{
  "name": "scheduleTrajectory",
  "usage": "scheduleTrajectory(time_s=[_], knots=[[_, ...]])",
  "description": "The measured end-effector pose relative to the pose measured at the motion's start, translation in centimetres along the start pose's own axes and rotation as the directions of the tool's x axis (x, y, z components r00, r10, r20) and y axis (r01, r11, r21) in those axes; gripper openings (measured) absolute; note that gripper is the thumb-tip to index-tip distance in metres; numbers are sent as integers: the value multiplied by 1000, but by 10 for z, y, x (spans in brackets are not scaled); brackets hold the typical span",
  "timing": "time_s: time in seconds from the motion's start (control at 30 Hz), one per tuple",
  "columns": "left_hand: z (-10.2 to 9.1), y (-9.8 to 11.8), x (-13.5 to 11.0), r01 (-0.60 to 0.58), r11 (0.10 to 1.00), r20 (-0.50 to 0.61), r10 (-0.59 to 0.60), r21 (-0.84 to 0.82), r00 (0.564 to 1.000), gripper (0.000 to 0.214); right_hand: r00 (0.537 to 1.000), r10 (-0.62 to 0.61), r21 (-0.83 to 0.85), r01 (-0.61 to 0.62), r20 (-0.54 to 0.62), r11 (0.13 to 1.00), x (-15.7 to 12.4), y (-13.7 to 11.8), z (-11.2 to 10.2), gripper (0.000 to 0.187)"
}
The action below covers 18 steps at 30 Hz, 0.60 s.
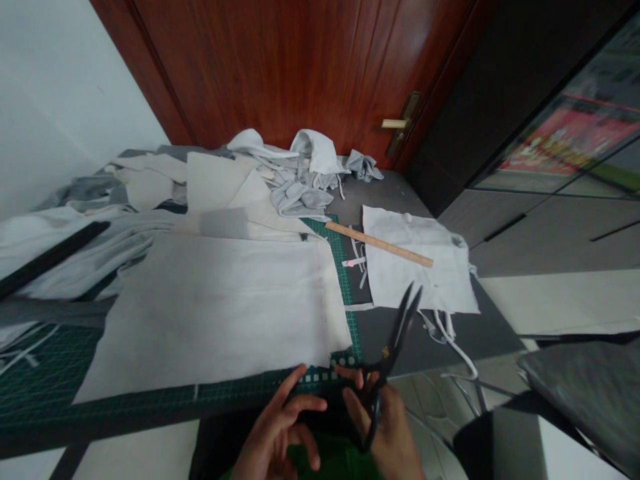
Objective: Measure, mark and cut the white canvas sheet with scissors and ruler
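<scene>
Our right hand (395, 433) grips long black scissors (396, 343) just off the near edge of the green cutting mat (50, 387); our left hand (280, 437) curls loosely, empty. We judge a cut pending: the blades must reach the off-white cloth sheet (220, 307) on that mat.

Wooden ruler (379, 244), reddish door (300, 67)

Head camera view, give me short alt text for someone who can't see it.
A person's right hand holds black scissors, blades pointing up and slightly apart, with the left hand beside it. Ahead, a large pale fabric sheet lies on a green cutting mat, with a wooden ruler and cloth scraps beyond.
</scene>
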<state>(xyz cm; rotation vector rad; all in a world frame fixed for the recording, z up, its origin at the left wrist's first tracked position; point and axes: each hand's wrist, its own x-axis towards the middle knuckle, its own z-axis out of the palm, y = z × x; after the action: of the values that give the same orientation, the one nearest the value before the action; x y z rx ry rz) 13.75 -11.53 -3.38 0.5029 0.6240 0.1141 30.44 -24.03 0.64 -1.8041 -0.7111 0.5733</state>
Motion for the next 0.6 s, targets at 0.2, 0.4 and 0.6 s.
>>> scheduleTrajectory(time_s=[0.2, 0.4, 0.6], knots=[[7, -3, 1, -20, 1000, 46, 20, 5, 999, 85, 984, -43, -138, 19, -175, 990, 25, -6, 16, 20], [8, -5, 2, -37, 999, 114, 36, 7, 993, 69, 993, 46, -137, -60, -105, 989, 39, -1, 25, 25], [27, 3, 9, 20, 997, 185, -5, -79, 983, 49, 997, -26, -33, 23, -77, 999, 49, -13, 26, 33]])
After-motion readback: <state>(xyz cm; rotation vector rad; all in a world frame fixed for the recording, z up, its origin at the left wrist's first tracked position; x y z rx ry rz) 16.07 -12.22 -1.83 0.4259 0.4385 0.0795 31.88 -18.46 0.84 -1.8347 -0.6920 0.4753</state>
